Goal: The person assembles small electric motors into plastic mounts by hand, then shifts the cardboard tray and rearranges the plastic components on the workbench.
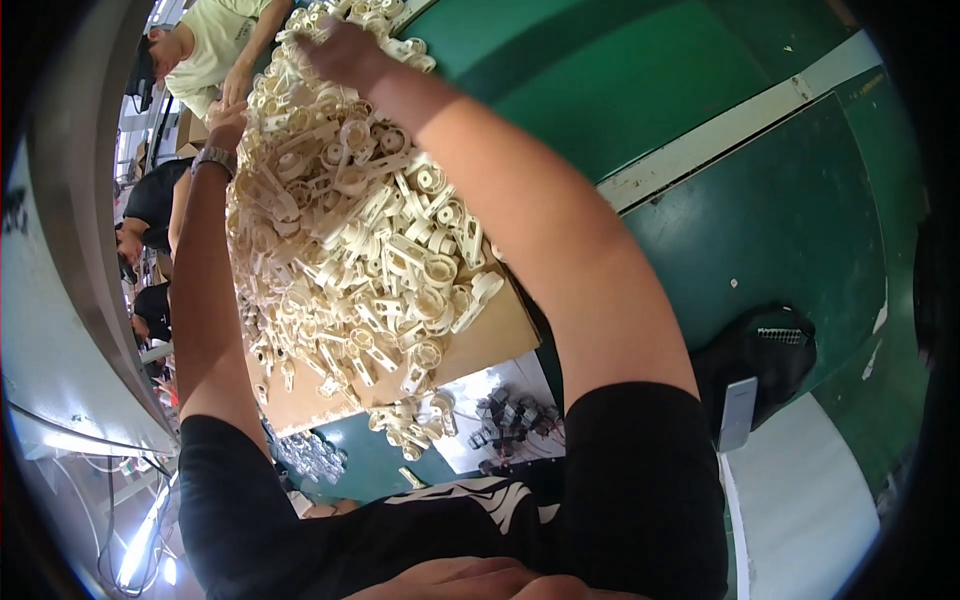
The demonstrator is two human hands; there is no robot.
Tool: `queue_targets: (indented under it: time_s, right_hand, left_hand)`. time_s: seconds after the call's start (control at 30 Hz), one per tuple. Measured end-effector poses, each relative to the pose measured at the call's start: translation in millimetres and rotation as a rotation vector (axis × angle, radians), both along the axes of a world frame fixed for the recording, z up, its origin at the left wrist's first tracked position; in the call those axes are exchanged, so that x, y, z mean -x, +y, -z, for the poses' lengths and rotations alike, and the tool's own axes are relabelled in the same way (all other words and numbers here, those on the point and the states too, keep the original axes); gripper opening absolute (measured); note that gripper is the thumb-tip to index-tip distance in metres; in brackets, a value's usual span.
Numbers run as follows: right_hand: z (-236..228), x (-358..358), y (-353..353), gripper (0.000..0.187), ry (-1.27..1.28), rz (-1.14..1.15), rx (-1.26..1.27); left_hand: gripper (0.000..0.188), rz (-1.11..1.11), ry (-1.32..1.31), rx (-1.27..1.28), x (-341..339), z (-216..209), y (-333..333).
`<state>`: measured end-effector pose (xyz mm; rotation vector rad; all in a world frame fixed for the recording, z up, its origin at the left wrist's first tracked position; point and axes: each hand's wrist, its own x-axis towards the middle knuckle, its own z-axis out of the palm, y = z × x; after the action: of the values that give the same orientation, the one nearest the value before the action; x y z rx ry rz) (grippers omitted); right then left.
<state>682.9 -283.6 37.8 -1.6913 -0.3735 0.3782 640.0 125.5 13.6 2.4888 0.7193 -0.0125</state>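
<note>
A big heap of cream-coloured plastic parts (385, 255), each with a round ring and a short arm, spreads out before me. Both of my arms reach over it toward its far end. My right hand (345, 55) is over the far part of the heap, its fingers bent down and too dark and blurred to read. At the heap's far left edge is my left hand (228, 118), with a metal-banded watch (213, 157) on the wrist. Its fingers are small and partly hidden, close to a co-worker's hand (237, 85).
Cardboard (490, 335) lies under the heap. Nearer me are a white sheet with black parts (515, 420) and small clear pieces (312, 457). A green table (590, 80) extends right, where a phone (738, 413) rests by a black bag (770, 350). Other people sit at left.
</note>
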Motion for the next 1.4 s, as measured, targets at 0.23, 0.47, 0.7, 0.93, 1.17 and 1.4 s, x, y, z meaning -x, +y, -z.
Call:
queue_targets:
  time_s: [0.23,0.47,0.7,0.93,1.17,1.4]
  right_hand:
    - [39.7,8.8,-29.1,0.071,-0.294,-0.343,0.518]
    - [36.9,19.5,-18.4,0.065,-0.304,-0.393,0.737]
    - [41.9,28.7,-26.5,0.09,-0.557,-0.286,0.982]
    - [62.7,12.2,-44.6,0.081,-0.635,-0.237,0.818]
    - [66.9,-28.7,-107.6,0.059,-0.576,0.19,0.874]
    - [70.5,-15.8,-156.4,0.048,-0.548,0.111,0.953]
  left_hand:
    - [0.041,0.016,0.089,-0.642,26.6,-95.2,28.2]
    - [0.044,0.647,-0.3,-0.713,39.7,-98.3,-226.4]
    - [0.041,0.62,0.165,-0.759,42.8,-76.3,-291.5]
    - [0.041,0.613,0.203,-0.849,29.8,-65.5,-310.1]
    - [0.033,0.778,0.273,-0.825,12.5,-55.4,-333.7]
    - [0.068,0.631,0.671,-1.063,-22.3,-37.1,-369.7]
